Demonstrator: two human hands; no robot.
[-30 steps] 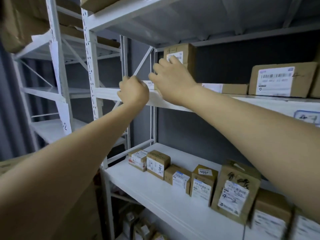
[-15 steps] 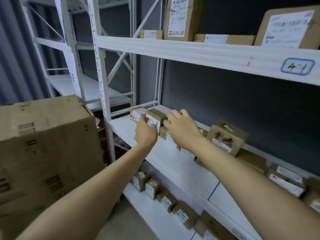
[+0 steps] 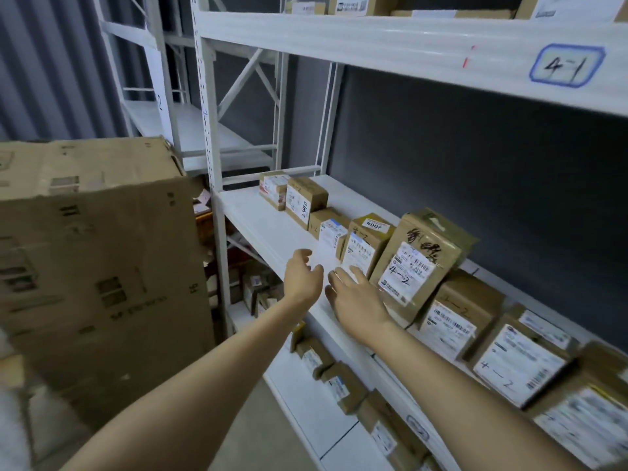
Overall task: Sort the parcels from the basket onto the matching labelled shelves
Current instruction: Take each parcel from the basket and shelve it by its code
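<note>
Where hands [image 3: 356, 300] hover, parcels [image 3: 360, 248] beyond.

"4-1" on upper shelf [image 3: 407, 45]; "4-2" on parcel [image 3: 418, 263]

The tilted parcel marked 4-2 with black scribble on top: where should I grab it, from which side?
Judging by its pose, take the tilted parcel by its upper corners from the open aisle side. It leans back, boxes crowd both flanks, and its top stands clear. Both hands, left hand and right hand, are empty.

Brown labelled parcels [image 3: 419, 258] are lined upright along the white middle shelf [image 3: 272, 232], several marked 4-2.
</note>
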